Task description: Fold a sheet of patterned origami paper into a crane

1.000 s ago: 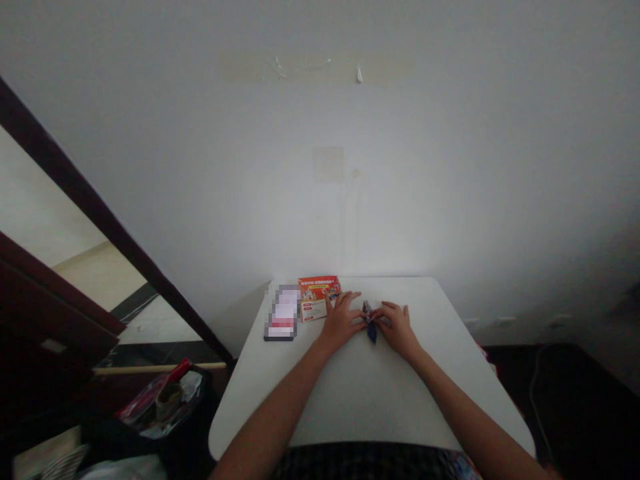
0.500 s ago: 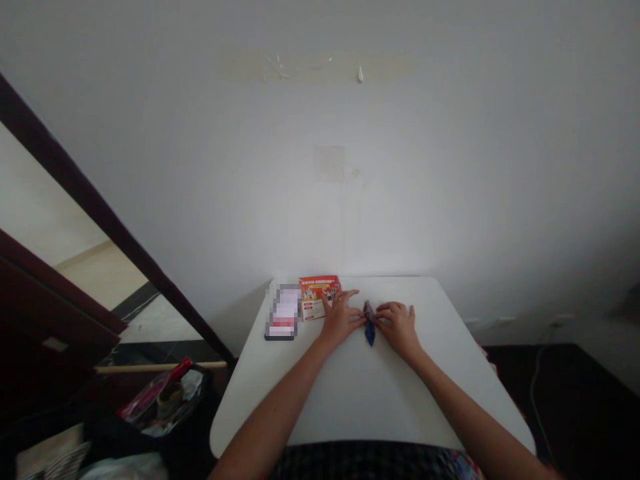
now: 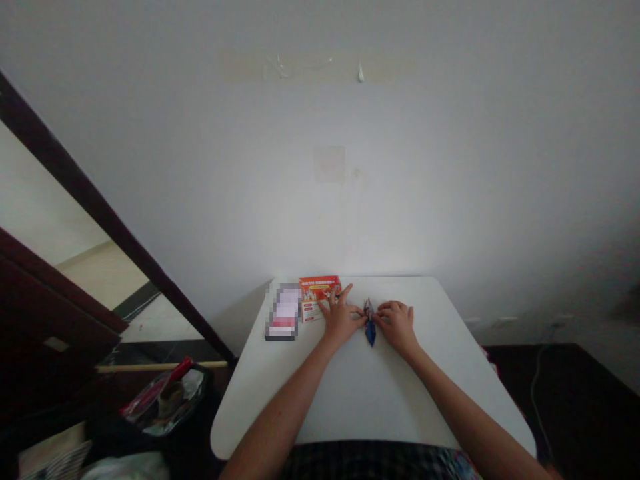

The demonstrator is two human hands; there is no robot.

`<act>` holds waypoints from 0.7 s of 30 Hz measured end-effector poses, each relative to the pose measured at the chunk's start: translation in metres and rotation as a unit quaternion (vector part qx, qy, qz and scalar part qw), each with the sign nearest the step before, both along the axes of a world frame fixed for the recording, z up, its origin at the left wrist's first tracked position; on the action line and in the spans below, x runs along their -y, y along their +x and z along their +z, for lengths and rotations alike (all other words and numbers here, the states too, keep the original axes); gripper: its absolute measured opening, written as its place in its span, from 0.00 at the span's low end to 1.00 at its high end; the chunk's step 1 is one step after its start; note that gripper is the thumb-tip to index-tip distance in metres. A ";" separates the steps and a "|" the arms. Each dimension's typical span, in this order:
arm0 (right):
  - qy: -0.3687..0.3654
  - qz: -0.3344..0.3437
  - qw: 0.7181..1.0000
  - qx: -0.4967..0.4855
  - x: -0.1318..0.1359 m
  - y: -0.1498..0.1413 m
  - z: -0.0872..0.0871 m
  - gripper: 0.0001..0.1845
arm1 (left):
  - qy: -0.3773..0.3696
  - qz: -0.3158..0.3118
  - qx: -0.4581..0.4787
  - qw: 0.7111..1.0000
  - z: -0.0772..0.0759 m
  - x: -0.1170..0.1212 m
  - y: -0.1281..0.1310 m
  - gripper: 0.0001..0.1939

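A small folded piece of paper (image 3: 370, 332), blue at its near end and greyish-patterned at its far end, lies between my hands on the white table (image 3: 370, 400). My left hand (image 3: 343, 321) pinches its left side with thumb and index finger, the other fingers spread upward. From the right, my right hand (image 3: 399, 325) pinches the same piece near its middle, fingers bent. The fingertips cover the middle of the paper, so its folds there are hidden.
Left of my left hand lies an orange and white printed card (image 3: 315, 285), partly under its fingers. Beside that is a phone (image 3: 283, 313) with a blurred screen. The wall (image 3: 380, 200) stands behind the table; a bag of items (image 3: 170, 400) sits on the floor at left.
My left hand's raised fingers have shifted slightly left and changed their spread. Both hands keep pinching the folded paper, which stays almost in the same place.
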State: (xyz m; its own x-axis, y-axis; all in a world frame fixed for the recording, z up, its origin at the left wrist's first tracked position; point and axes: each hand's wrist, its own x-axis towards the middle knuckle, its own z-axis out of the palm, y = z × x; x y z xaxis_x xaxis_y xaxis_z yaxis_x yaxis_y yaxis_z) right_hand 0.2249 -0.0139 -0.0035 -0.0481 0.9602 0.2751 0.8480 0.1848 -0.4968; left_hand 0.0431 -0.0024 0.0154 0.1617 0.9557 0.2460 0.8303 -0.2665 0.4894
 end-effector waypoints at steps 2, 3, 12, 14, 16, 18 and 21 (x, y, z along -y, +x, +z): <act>0.013 -0.006 1.000 -0.002 0.001 0.000 0.000 0.15 | 0.005 -0.003 -0.001 1.000 -0.001 0.001 0.000 0.06; 0.017 -0.011 1.000 -0.002 0.002 0.000 0.000 0.15 | 0.006 -0.003 -0.002 1.000 -0.001 0.001 -0.001 0.06; 0.016 -0.024 0.999 0.014 0.003 -0.003 0.000 0.15 | 0.000 0.010 -0.003 1.000 0.002 0.003 0.003 0.06; 0.014 -0.027 0.999 0.018 0.002 -0.004 0.001 0.16 | -0.002 0.021 -0.002 1.000 0.001 0.003 0.005 0.05; 0.007 -0.030 0.999 0.022 0.001 -0.004 0.002 0.16 | -0.001 0.028 -0.004 1.000 -0.001 0.003 0.007 0.05; -0.002 -0.032 0.999 0.024 0.001 -0.005 0.003 0.15 | 0.001 0.025 -0.010 1.000 -0.003 0.002 0.008 0.05; -0.013 -0.030 0.999 0.029 0.000 -0.005 0.003 0.14 | 0.008 0.017 -0.017 1.000 -0.006 0.002 0.007 0.08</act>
